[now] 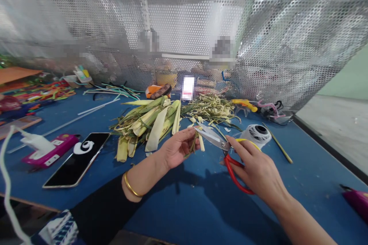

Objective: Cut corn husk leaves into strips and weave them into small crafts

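My left hand [176, 148] pinches a small bunch of dry, pale green husk strips [202, 143] between thumb and fingers. My right hand [257, 168] grips a pair of scissors [212, 136] by its red handle. The scissor blades are parted and their tips reach the strips at my left fingertips. Behind my left hand lies a heap of corn husks [156, 122], with a wide pale piece on its front. A tangled pile of shredded husk [214, 108] lies beyond the blades. Beside my right hand sits a spool of white thread [257, 134], partly hidden.
A dark-screened phone [83, 164] and a magenta power strip [53, 152] with a white charger lie left on the blue table [184, 206]. A yellow-handled tool [244, 104] and a thin stem [278, 143] are at right. A perforated metal screen [184, 15] closes the back.
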Tool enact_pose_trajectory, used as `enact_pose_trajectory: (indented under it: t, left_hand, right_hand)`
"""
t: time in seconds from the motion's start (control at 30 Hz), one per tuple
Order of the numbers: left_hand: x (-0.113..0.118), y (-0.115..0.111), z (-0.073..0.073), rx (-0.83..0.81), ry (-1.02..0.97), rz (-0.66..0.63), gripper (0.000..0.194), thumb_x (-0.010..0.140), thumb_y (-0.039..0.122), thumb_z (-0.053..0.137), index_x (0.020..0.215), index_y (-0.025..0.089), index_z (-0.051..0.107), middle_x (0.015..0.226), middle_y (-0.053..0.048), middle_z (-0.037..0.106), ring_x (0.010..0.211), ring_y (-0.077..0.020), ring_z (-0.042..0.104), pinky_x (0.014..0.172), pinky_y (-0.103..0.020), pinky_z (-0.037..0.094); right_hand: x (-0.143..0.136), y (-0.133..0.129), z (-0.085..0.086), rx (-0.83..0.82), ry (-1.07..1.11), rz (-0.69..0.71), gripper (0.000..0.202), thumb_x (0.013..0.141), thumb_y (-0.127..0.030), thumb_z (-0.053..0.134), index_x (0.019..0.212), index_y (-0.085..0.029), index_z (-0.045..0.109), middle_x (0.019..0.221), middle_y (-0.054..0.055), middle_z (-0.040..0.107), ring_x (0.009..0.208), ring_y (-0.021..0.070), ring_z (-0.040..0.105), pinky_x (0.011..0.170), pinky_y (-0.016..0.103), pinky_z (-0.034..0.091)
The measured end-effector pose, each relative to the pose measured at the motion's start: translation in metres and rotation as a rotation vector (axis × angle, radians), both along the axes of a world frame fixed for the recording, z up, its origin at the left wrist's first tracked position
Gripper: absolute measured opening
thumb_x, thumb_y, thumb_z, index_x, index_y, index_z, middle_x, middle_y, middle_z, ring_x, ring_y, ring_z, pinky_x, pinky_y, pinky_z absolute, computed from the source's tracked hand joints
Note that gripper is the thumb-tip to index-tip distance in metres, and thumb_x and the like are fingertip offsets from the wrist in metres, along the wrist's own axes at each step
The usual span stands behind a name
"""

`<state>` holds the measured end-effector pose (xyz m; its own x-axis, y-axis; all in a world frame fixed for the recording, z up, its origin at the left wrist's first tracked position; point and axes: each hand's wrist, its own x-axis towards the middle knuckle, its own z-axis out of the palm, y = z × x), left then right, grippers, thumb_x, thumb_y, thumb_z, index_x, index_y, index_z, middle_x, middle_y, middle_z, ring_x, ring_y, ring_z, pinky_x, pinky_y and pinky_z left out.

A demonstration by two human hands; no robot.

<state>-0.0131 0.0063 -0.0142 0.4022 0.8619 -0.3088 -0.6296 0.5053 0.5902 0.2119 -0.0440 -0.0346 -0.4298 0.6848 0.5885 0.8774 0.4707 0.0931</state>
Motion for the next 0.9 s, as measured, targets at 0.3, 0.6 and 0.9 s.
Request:
enact_pose_trajectory:
  t: [0.3,0.6,0.9]
  left_hand:
    - [0.0012,0.001,0.0025,-0.025,0.013,-0.01,0.026,0.093,0.012,0.047,0.073,0.008,0.064,0.057,-0.002,0.061,0.047,-0.0078,0.058,0.05,-0.017,0.051]
    - [0.0004,0.0023,-0.001,-0.012,0.029,-0.028,0.025,0.092,0.013,0.051,0.071,0.009,0.064,0.056,-0.002,0.061,0.048,-0.007,0.058,0.053,-0.016,0.052]
    - [0.001,0.0008,0.0042,-0.03,0.05,-0.019,0.032,0.095,0.013,0.045,0.069,0.008,0.063,0.055,-0.002,0.06,0.046,-0.0066,0.057,0.051,-0.017,0.053]
  right_hand:
    - [-0.0016,-0.0007,-0.0026,-0.011,-0.013,-0.029,0.051,0.095,-0.048,0.041,0.131,-0.013,0.053,0.095,0.011,0.064,0.075,0.0219,0.064,0.054,0.03,0.052]
    - [0.001,-0.0008,-0.0065,-0.004,0.001,-0.047,0.047,0.094,-0.042,0.046,0.134,-0.017,0.051,0.097,0.01,0.065,0.075,0.0217,0.065,0.052,0.029,0.05]
    - [-0.0017,-0.0023,-0.0058,0.048,-0.047,-0.075,0.044,0.098,-0.041,0.034,0.128,-0.015,0.054,0.095,0.011,0.065,0.074,0.0207,0.064,0.052,0.027,0.049]
